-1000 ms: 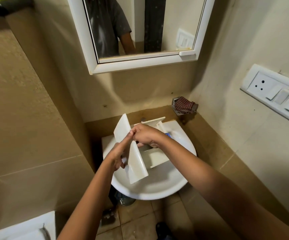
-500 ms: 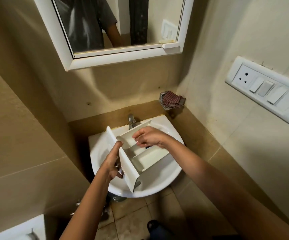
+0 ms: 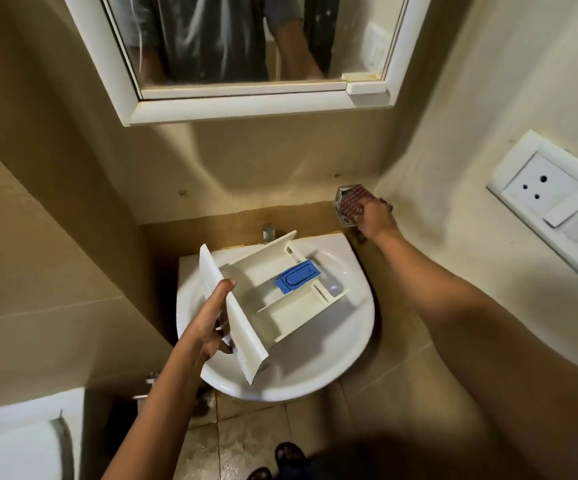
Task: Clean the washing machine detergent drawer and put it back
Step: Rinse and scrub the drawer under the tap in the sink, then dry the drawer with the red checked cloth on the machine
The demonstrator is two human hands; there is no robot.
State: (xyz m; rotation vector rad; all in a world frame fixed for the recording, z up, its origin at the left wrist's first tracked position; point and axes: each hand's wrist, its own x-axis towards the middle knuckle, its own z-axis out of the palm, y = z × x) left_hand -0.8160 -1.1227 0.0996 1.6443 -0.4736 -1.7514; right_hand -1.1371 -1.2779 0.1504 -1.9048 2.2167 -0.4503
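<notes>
The white detergent drawer (image 3: 263, 292) lies across the white washbasin (image 3: 343, 344), compartments facing up, with a blue insert (image 3: 298, 276) in its far part. My left hand (image 3: 213, 323) grips the drawer's front panel at the near left, thumb over the top edge. My right hand (image 3: 374, 216) reaches to the corner at the back right and takes hold of a red checked cloth (image 3: 351, 202) lying in a small metal wall holder (image 3: 341, 195). The fingers there are curled on the cloth.
A tap (image 3: 268, 232) stands behind the basin, partly hidden by the drawer. A white-framed mirror (image 3: 246, 50) hangs above. A switch and socket panel (image 3: 557, 209) is on the right wall. A white toilet cistern (image 3: 20, 441) sits low left. Tiled floor lies below.
My right hand left the drawer and went to the cloth in the corner holder. The drawer has tipped flat over the basin, blue insert now showing. My left hand still holds the front panel.
</notes>
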